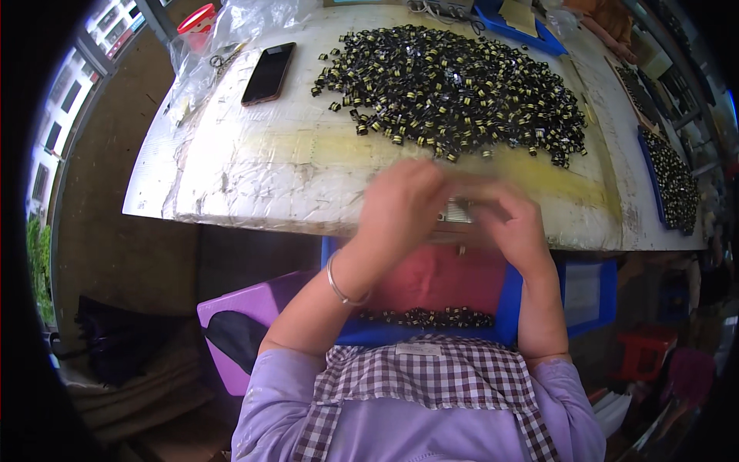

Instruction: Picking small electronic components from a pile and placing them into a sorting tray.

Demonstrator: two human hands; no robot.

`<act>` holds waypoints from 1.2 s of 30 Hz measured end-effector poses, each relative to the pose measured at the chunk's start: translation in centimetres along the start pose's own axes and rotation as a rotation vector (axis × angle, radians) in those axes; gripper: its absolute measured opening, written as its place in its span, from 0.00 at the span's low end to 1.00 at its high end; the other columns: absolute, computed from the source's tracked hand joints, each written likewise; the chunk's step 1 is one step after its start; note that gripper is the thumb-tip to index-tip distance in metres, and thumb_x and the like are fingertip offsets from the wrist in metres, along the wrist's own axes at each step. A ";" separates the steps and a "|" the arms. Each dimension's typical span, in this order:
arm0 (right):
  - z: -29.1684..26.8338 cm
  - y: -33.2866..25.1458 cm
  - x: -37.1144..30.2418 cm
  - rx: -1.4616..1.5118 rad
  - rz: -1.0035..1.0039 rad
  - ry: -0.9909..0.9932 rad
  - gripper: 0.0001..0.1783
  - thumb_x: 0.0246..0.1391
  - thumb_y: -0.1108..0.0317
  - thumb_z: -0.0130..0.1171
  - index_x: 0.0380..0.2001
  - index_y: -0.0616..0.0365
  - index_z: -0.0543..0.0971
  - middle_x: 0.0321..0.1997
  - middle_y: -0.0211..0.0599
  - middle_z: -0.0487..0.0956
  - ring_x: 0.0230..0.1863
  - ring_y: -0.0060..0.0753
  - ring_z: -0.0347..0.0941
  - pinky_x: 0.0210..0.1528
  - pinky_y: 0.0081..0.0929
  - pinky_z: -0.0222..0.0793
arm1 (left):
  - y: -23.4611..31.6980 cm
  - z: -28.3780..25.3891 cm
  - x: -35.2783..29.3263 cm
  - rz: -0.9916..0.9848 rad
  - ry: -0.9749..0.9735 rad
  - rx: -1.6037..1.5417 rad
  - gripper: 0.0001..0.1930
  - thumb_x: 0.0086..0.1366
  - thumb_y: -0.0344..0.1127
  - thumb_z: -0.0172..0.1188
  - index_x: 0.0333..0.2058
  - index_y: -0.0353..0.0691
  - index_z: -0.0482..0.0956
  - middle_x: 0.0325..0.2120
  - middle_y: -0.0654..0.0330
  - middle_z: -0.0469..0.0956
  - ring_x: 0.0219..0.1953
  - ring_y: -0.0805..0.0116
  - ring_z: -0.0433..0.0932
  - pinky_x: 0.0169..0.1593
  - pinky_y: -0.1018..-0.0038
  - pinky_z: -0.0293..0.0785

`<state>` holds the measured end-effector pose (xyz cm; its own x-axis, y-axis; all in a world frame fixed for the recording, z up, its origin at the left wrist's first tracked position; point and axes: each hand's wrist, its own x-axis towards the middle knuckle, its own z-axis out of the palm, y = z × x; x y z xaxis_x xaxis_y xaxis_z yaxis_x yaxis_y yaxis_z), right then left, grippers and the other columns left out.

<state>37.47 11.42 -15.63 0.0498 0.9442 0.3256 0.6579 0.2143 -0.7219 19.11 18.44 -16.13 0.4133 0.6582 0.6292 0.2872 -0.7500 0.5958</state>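
Over the near edge of the white worktable, my left hand [404,202] is closed with its fingers curled in; what it grips is hidden. Close on its right, my right hand [517,223] has bent fingers, but motion smears their tips. A brownish blur lies between the two hands, too smeared to name. Below it a small ribbed, silvery piece [456,211] shows at the table edge. Just beyond my hands spreads a large pile of small black parts with yellow bands [454,88]. Under the hands is a blue-rimmed bin [504,308] with a reddish inside and more such parts at its near side.
A phone [269,73] lies on the worktable [254,165] at left, near scissors [223,58], clear plastic bags and a red tub [197,21]. Blue trays [531,35] stand at the back and right. A purple box [250,300] sits below, left. Another person's arm [612,27] shows at far right.
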 end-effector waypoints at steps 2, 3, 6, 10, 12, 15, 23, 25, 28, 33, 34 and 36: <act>0.0 -0.2 0.2 -0.052 -0.096 -0.036 0.12 0.47 0.80 0.62 0.37 0.59 0.82 0.38 0.37 0.82 0.42 0.35 0.77 0.48 0.27 0.70 | -1.7 -0.6 0.9 -0.119 0.170 0.254 0.06 0.57 0.35 0.64 0.32 0.42 0.78 0.28 0.60 0.76 0.34 0.57 0.76 0.37 0.64 0.73; 0.0 -0.4 0.3 -0.052 -0.097 -0.038 0.12 0.47 0.80 0.62 0.37 0.59 0.82 0.38 0.37 0.82 0.42 0.35 0.77 0.48 0.27 0.70 | -2.8 -0.9 1.2 -0.121 0.172 0.255 0.06 0.57 0.35 0.64 0.32 0.42 0.78 0.28 0.60 0.76 0.34 0.57 0.76 0.37 0.64 0.73; 0.1 -0.6 0.4 -0.035 -0.045 -0.065 0.12 0.47 0.80 0.63 0.37 0.59 0.82 0.38 0.37 0.82 0.42 0.35 0.77 0.48 0.27 0.70 | -4.7 -1.2 1.4 -0.186 0.192 0.525 0.10 0.56 0.35 0.65 0.34 0.42 0.76 0.31 0.59 0.75 0.37 0.58 0.76 0.39 0.64 0.72; 0.4 -0.3 0.2 0.096 0.027 -0.026 0.11 0.46 0.79 0.64 0.36 0.59 0.83 0.38 0.37 0.82 0.41 0.35 0.77 0.47 0.27 0.70 | -4.9 -0.8 1.2 -0.216 0.116 0.506 0.12 0.54 0.35 0.66 0.35 0.42 0.74 0.33 0.58 0.75 0.38 0.58 0.75 0.41 0.64 0.71; 0.4 -0.3 0.4 0.134 0.062 -0.023 0.11 0.46 0.79 0.64 0.36 0.59 0.83 0.38 0.37 0.82 0.41 0.35 0.77 0.47 0.27 0.70 | -4.5 -0.9 0.9 -0.218 0.108 0.497 0.11 0.53 0.34 0.66 0.34 0.42 0.74 0.33 0.58 0.74 0.38 0.58 0.75 0.41 0.64 0.71; 0.0 -0.4 0.8 -0.030 -0.097 -0.048 0.11 0.46 0.80 0.64 0.35 0.59 0.82 0.37 0.37 0.81 0.40 0.36 0.77 0.46 0.27 0.70 | -3.7 -0.8 0.9 -0.221 0.126 0.431 0.11 0.53 0.33 0.65 0.32 0.42 0.73 0.31 0.59 0.74 0.37 0.58 0.75 0.41 0.64 0.71; -0.2 -0.5 0.8 0.003 -0.079 -0.089 0.10 0.46 0.80 0.63 0.35 0.59 0.82 0.35 0.37 0.80 0.40 0.35 0.76 0.44 0.27 0.70 | -2.9 0.2 0.3 -0.202 0.148 0.349 0.07 0.56 0.31 0.62 0.33 0.41 0.75 0.27 0.59 0.76 0.34 0.58 0.76 0.37 0.64 0.71; -0.2 -0.4 0.7 -0.005 -0.068 -0.076 0.11 0.46 0.80 0.63 0.35 0.59 0.82 0.35 0.37 0.80 0.40 0.35 0.76 0.44 0.26 0.70 | -2.8 0.3 0.3 -0.233 0.083 0.347 0.08 0.54 0.30 0.61 0.33 0.42 0.74 0.28 0.58 0.74 0.35 0.57 0.74 0.39 0.63 0.71; 0.1 0.0 0.6 0.011 -0.065 -0.054 0.11 0.46 0.80 0.63 0.35 0.59 0.83 0.36 0.37 0.80 0.40 0.35 0.76 0.44 0.26 0.70 | -3.0 0.1 -0.1 -0.202 0.068 0.372 0.07 0.54 0.31 0.63 0.31 0.40 0.74 0.27 0.57 0.74 0.34 0.56 0.74 0.39 0.63 0.71; -0.7 0.1 0.9 0.076 -0.126 -0.143 0.10 0.47 0.77 0.65 0.35 0.60 0.83 0.36 0.38 0.80 0.41 0.34 0.76 0.46 0.27 0.70 | -3.1 -0.4 -0.4 -0.212 0.067 0.353 0.06 0.55 0.31 0.65 0.31 0.39 0.78 0.28 0.58 0.77 0.34 0.57 0.75 0.39 0.64 0.71; -0.8 0.1 1.1 0.070 -0.124 -0.136 0.10 0.47 0.77 0.65 0.35 0.60 0.83 0.36 0.38 0.80 0.41 0.34 0.76 0.46 0.27 0.70 | -3.0 -0.3 -0.5 -0.179 0.082 0.294 0.07 0.56 0.31 0.64 0.33 0.40 0.79 0.29 0.58 0.76 0.34 0.56 0.74 0.39 0.64 0.71; -0.6 0.0 1.4 0.099 0.086 -0.033 0.10 0.47 0.75 0.65 0.36 0.58 0.82 0.37 0.38 0.80 0.42 0.35 0.76 0.46 0.28 0.70 | -2.9 -0.2 -0.4 -0.144 0.094 0.232 0.08 0.56 0.31 0.63 0.35 0.40 0.79 0.30 0.57 0.76 0.35 0.56 0.74 0.39 0.64 0.71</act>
<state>38.01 12.61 -14.83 0.0772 0.9675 0.2407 0.5747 0.1541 -0.8037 18.01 20.36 -17.98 0.2749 0.7540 0.5966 0.5313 -0.6362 0.5594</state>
